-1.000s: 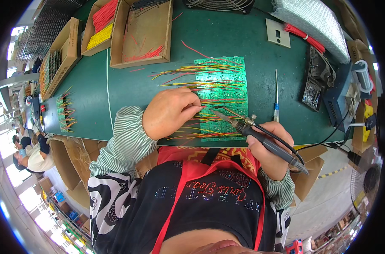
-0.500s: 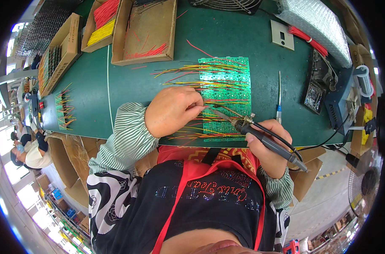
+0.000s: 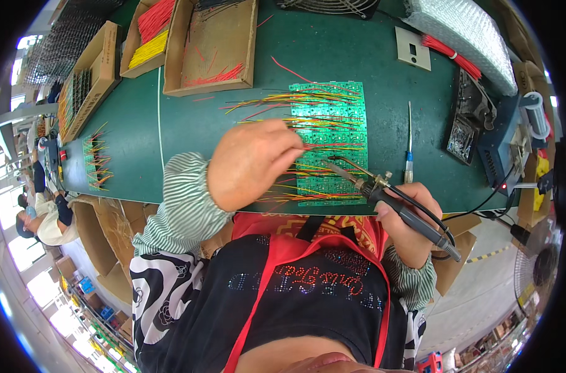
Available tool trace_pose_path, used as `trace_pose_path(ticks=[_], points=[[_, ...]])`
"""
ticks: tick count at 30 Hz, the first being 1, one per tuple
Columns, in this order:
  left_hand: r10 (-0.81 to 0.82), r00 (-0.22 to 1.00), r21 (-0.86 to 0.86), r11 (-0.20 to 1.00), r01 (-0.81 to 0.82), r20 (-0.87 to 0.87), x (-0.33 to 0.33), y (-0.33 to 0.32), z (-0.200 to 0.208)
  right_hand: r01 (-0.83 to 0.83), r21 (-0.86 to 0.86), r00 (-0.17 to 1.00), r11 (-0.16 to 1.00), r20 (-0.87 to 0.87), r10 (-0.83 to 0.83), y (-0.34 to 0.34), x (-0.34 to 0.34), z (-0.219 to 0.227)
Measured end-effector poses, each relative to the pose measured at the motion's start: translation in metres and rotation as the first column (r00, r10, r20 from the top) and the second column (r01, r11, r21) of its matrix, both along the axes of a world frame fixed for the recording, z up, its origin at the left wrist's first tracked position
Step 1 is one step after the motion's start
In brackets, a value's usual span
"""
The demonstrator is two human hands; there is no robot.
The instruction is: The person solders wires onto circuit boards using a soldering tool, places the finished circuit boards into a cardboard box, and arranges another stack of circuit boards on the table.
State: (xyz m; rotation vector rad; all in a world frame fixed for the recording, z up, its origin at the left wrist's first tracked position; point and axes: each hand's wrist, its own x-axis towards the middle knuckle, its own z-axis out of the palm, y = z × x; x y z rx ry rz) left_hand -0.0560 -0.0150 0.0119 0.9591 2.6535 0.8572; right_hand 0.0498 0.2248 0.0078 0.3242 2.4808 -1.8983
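Note:
My left hand (image 3: 252, 163) is closed in a pinch over the left edge of a green circuit board panel (image 3: 332, 135). At its fingertips is the end of a thin wire, seemingly red; the fingers partly hide it. Red, yellow and black wires (image 3: 267, 99) lie in rows across the panel, many overhanging its left side. My right hand (image 3: 413, 233) is closed around a soldering iron (image 3: 410, 217) with a thin feed tube along its top. The iron's tip points left over the panel's lower half, a short way from my left fingertips.
A screwdriver (image 3: 409, 149) lies right of the panel. Cardboard trays of wires (image 3: 248, 53) stand at the far left. At the right are a blue soldering station (image 3: 497, 149), a solder spool (image 3: 535, 117), a dark metal tray (image 3: 462, 140) and a red wire bundle (image 3: 450, 56).
My right hand and the iron have moved right, drawing the tip away from my left fingertips. My left fingertips have shifted slightly farther up the panel. A red light now shows on the station.

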Motion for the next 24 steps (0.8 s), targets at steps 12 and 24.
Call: trace_pose_path(ticks=[12, 24], points=[[-0.062, 0.997, -0.019, 0.998, 0.063, 0.051, -0.001, 0.015, -0.02, 0.032, -0.035, 0.999, 0.999, 0.027, -0.031, 0.002, 0.0, -0.008], [-0.036, 0.999, -0.065, 0.997, 0.038, 0.039, 0.002, 0.018, -0.02, 0.054, -0.058, 0.998, 0.997, 0.017, -0.053, 0.005, 0.0, -0.006]])
